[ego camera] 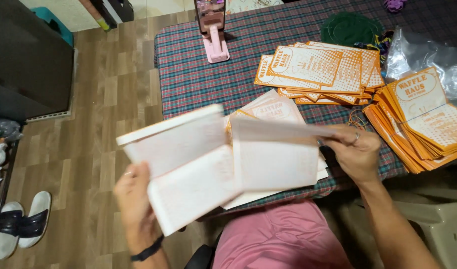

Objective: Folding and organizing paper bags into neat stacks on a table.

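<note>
Left hand (134, 199) is pinching the near-left corner of a flat white carton (183, 164), fingers closed on it. Right hand (355, 149) is gripping a second carton (275, 157) by its right edge, held above the worktop's (198, 74) near edge. Orange stacks (318, 72) are lying far and right; a pink stand (214, 42) is standing far left.

The left hand (133, 197) holds a pale, flat paper sheet (181, 169) by its lower corner, tilted up over the person's lap. The right hand (355, 149) pinches the edge of a second pale sheet (275, 157), blurred, just beside the first. Beneath them lies a small pile of pale sheets (275, 107) on the plaid-covered counter (198, 74). Farther back sit a fanned stack of orange printed sheets (320, 69), another orange stack (422, 119) to the right, and a pink phone stand (216, 42).
</note>
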